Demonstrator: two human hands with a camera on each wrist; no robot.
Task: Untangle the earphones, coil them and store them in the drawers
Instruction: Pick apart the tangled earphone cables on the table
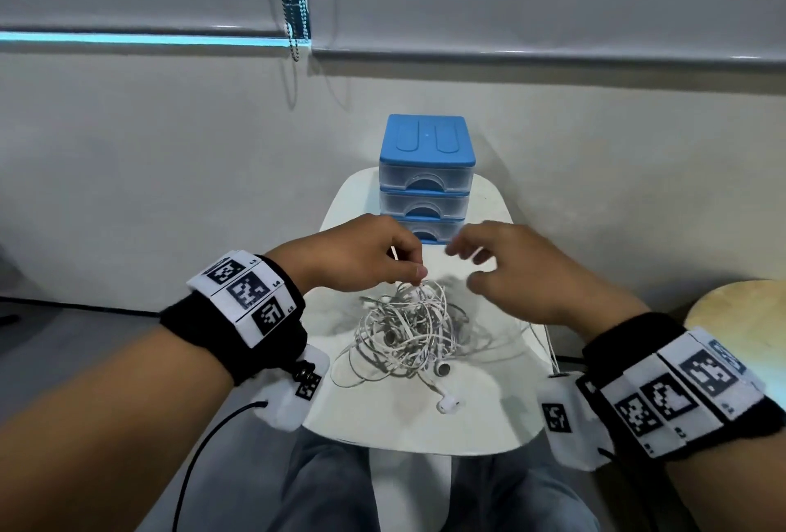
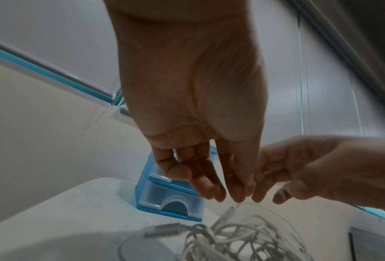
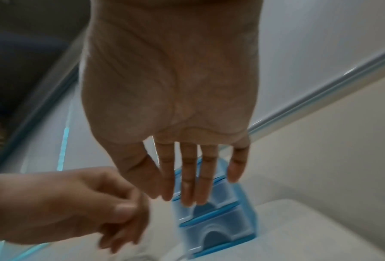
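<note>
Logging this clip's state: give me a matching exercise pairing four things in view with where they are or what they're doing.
Things:
1. left hand
2. right hand
3. drawers
4. earphones

States:
A. closed stack at the far end of the white table
B. fingers spread, holding nothing, above the table
C. tangled heap in the table's middle
D. pinches a cable at the heap's top

Pairs: 1-D, 2-B, 3-A, 4-C
</note>
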